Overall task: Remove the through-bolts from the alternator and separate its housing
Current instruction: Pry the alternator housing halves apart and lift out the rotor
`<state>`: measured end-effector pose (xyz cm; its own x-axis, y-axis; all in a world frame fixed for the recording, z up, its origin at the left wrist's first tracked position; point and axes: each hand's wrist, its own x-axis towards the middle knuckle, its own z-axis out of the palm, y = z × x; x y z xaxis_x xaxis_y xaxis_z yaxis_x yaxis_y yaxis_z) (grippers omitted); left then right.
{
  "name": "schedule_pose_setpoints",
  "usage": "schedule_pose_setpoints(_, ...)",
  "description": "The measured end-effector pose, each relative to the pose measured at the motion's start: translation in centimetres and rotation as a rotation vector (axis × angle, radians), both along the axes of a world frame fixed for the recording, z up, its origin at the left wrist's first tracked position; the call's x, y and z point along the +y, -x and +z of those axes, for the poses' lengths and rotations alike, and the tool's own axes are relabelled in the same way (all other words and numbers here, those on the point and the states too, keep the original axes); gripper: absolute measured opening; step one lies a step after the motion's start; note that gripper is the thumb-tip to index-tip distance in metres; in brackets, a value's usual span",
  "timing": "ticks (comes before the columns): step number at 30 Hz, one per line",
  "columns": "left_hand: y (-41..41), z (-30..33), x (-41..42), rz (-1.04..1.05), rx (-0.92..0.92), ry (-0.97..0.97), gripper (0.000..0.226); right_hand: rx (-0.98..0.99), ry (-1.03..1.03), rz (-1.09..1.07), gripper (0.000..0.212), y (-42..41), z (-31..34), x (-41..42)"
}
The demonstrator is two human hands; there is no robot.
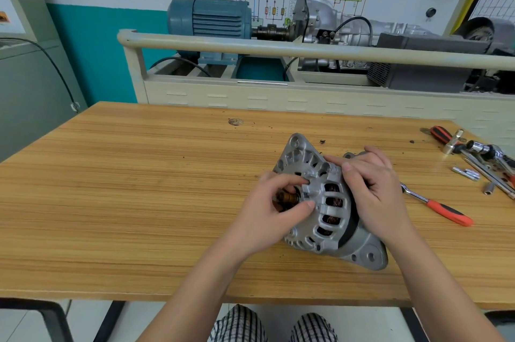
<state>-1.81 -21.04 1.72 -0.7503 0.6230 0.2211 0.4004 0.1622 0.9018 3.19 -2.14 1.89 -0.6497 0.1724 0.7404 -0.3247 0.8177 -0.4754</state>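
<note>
A grey cast-aluminium alternator (331, 208) lies on its side on the wooden table (139, 188), right of centre. Copper windings show through its slotted housing, and a dark gap runs between its two housing halves. My left hand (278, 208) grips the left end of the housing, fingers curled around the end near the copper slip-ring shaft (288, 198). My right hand (373, 188) grips the right half from above, fingers curled over the rim. I see no through-bolt in the housing from this angle.
A ratchet with an orange-black handle (443, 209) lies just right of the alternator. Sockets, extensions and other tools (479, 157) are scattered at the table's far right. A training bench with a blue motor (209, 21) stands behind the table.
</note>
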Motion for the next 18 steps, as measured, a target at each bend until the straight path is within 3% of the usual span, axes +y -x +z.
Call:
schedule_pose_setpoints(4,-0.1,0.6,0.7,0.002,-0.014,0.071,0.032,0.003,0.002,0.002,0.028,-0.1,0.0,0.0)
schedule_pose_setpoints(8,-0.7,1.2,1.5,0.057,-0.119,-0.004,0.027,0.001,-0.002,-0.005,0.028,0.0,0.0,0.0)
schedule_pose_setpoints(10,-1.1,1.5,1.7,0.088,-0.296,-0.128,0.017,0.001,0.000,-0.008,0.028,0.0,0.0,0.0)
schedule_pose_setpoints(14,-1.5,2.3,1.9,0.047,-0.687,-0.328,0.018,0.007,0.014,-0.015,0.027,0.1,0.0,0.0)
schedule_pose_setpoints(18,-1.7,3.2,2.6,0.130,-0.868,-0.368,0.015,-0.002,0.003,-0.026,0.029,0.2,0.1,-0.2)
